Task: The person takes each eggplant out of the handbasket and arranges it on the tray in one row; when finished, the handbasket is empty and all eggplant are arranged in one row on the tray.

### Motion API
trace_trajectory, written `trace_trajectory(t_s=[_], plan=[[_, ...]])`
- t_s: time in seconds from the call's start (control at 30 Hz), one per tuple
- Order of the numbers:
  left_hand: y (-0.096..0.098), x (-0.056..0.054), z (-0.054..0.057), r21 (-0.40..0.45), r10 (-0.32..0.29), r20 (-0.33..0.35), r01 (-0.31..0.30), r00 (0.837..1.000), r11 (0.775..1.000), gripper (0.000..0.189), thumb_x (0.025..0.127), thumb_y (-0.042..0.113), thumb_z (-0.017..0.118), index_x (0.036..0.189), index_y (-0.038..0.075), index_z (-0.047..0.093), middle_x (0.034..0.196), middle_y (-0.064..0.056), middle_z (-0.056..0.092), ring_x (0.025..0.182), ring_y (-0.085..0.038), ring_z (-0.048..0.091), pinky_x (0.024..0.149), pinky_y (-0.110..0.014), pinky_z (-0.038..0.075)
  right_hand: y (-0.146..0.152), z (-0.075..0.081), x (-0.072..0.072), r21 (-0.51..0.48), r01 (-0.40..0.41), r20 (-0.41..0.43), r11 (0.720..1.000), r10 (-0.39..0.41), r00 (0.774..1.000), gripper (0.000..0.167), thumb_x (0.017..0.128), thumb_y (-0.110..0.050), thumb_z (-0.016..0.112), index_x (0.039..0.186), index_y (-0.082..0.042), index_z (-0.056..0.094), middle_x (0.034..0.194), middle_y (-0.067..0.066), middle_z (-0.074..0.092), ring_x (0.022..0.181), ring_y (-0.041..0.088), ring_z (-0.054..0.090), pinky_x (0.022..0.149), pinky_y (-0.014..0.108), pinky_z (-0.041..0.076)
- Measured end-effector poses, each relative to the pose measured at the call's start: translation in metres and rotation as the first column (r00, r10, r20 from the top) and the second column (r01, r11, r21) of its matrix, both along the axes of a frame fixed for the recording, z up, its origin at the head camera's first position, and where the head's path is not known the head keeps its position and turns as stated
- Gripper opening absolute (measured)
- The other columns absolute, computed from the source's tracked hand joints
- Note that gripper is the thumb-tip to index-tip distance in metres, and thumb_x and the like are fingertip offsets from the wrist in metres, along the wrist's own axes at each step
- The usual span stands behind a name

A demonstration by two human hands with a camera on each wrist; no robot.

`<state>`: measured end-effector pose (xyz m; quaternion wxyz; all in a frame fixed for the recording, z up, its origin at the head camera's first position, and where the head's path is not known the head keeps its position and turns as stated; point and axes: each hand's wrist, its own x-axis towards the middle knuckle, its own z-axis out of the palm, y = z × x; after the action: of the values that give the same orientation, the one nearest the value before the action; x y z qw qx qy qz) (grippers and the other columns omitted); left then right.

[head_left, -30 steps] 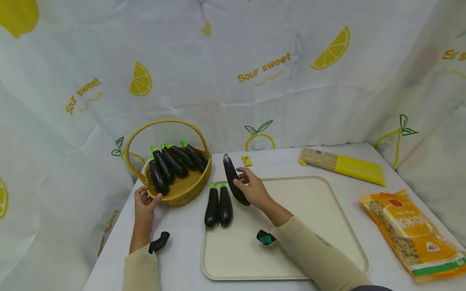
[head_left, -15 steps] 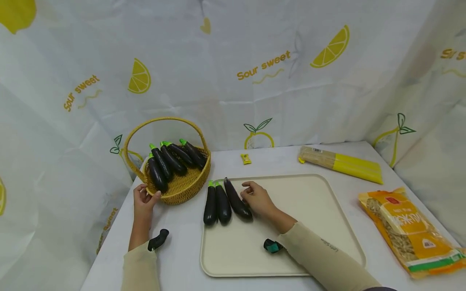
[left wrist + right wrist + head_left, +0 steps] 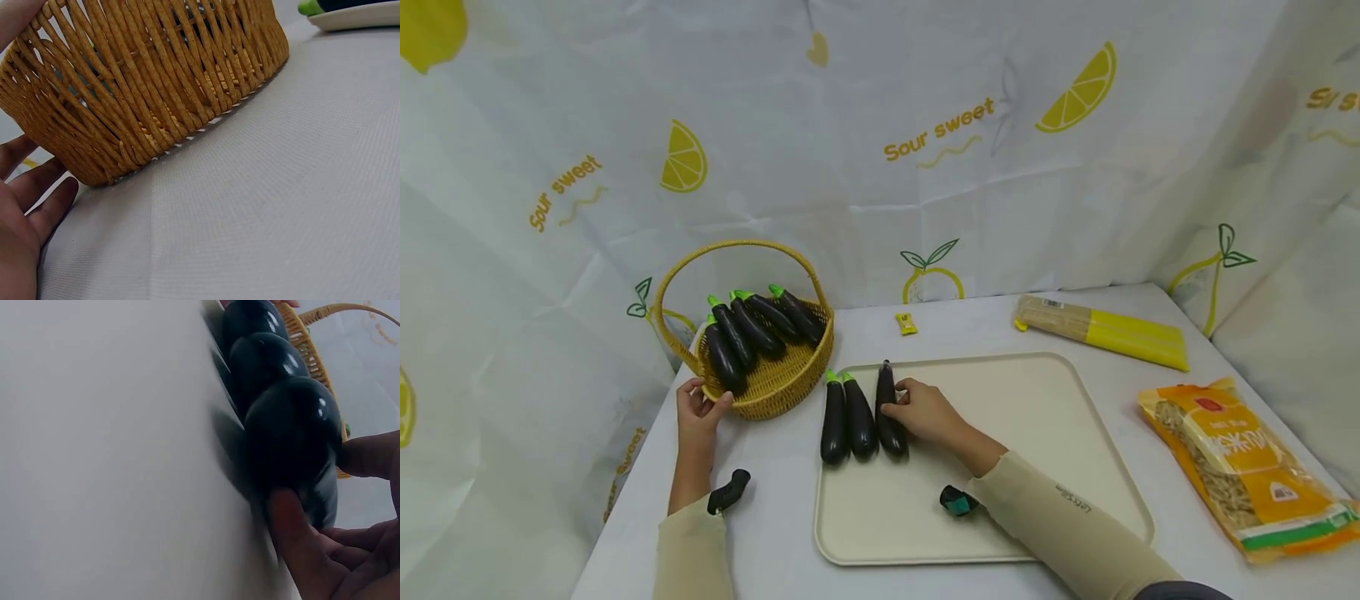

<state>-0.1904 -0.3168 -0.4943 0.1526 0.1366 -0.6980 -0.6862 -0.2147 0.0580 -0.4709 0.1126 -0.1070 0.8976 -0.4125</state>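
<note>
My right hand (image 3: 934, 414) holds a dark eggplant (image 3: 891, 437) by its side over the left part of the beige tray (image 3: 880, 533). In the right wrist view, thumb and fingers pinch that eggplant (image 3: 290, 428) close to the tray surface. Left of it lie two more eggplants (image 3: 861, 421) with green stem ends, side by side. At the table's left, my left hand (image 3: 698, 423) grips the wicker basket (image 3: 786, 400), thumb at the rim. The left wrist view has its fingers (image 3: 56, 203) against the woven outer wall. Several eggplants (image 3: 760, 329) lie inside the basket.
A small yellow packet (image 3: 906, 324) lies behind the tray. At the back right is a long yellow-ended pack (image 3: 1101, 332), apparently noodles. An orange food bag (image 3: 1243, 467) lies right of the tray. A patterned curtain (image 3: 820, 167) stands behind the table.
The right hand lowered the third eggplant onto the tray and came off it. Now it holds it again, turned straighter and slightly apart from the other two. The left hand stays at the basket.
</note>
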Motion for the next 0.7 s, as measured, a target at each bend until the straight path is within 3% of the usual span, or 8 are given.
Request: trace_trajectory(t_s=[0.27, 0.4, 0.53, 0.6, 0.7], plan=[[-0.002, 0.000, 0.001, -0.014, 0.013, 0.005, -0.013, 1.000, 1.000, 0.058, 0.091, 0.017, 0.071, 0.130, 0.021, 0.028, 0.153, -0.009, 0.034, 0.133, -0.023, 0.039, 0.109, -0.034, 0.031, 0.004, 0.018, -0.019, 0.021, -0.008, -0.016, 1.000, 0.009, 1.000, 0.056, 0.092, -0.036, 0.065, 0.135, -0.004, 0.051, 0.091, 0.001, 0.065, 0.060, 0.012, 0.064, 0.060, 0.033, 0.051], [-0.003, -0.001, -0.001, -0.004, 0.001, -0.009, -0.001, 1.000, 1.000, 0.059, 0.090, 0.015, 0.071, 0.131, 0.021, 0.028, 0.153, -0.009, 0.033, 0.133, -0.024, 0.039, 0.109, -0.033, 0.031, 0.003, 0.027, -0.029, 0.108, -0.044, 0.019, 0.993, 0.042, 0.999, 0.065, 0.088, -0.041, 0.069, 0.138, -0.005, 0.047, 0.088, 0.001, 0.065, 0.056, 0.014, 0.064, 0.061, 0.033, 0.051], [-0.002, -0.001, -0.004, -0.004, -0.008, 0.007, 0.008, 1.000, 1.000, 0.059, 0.091, 0.015, 0.070, 0.131, 0.019, 0.027, 0.154, -0.008, 0.032, 0.134, -0.023, 0.038, 0.109, -0.032, 0.031, 0.000, 0.022, -0.029, 0.144, -0.110, 0.091, 0.983, 0.098, 0.991, 0.076, 0.083, -0.042, 0.075, 0.140, -0.002, 0.045, 0.077, 0.000, 0.065, 0.059, 0.014, 0.063, 0.060, 0.031, 0.051], [-0.001, -0.001, -0.003, 0.001, -0.015, 0.009, 0.015, 1.000, 1.000, 0.060, 0.091, 0.013, 0.070, 0.132, 0.017, 0.026, 0.154, -0.009, 0.032, 0.135, -0.024, 0.038, 0.109, -0.033, 0.031, -0.001, 0.020, -0.027, 0.133, -0.113, 0.082, 0.985, 0.103, 0.991, 0.075, 0.083, -0.040, 0.076, 0.140, -0.001, 0.045, 0.075, -0.001, 0.065, 0.060, 0.014, 0.063, 0.060, 0.031, 0.050], [0.005, 0.002, 0.008, 0.004, -0.029, 0.015, 0.029, 0.999, 1.000, 0.059, 0.092, 0.011, 0.068, 0.133, 0.015, 0.025, 0.154, -0.012, 0.030, 0.136, -0.026, 0.036, 0.109, -0.034, 0.031, -0.002, 0.026, -0.026, 0.129, -0.090, 0.036, 0.987, 0.086, 0.996, 0.071, 0.086, -0.039, 0.073, 0.140, -0.002, 0.045, 0.079, -0.001, 0.066, 0.058, 0.013, 0.063, 0.060, 0.031, 0.049]])
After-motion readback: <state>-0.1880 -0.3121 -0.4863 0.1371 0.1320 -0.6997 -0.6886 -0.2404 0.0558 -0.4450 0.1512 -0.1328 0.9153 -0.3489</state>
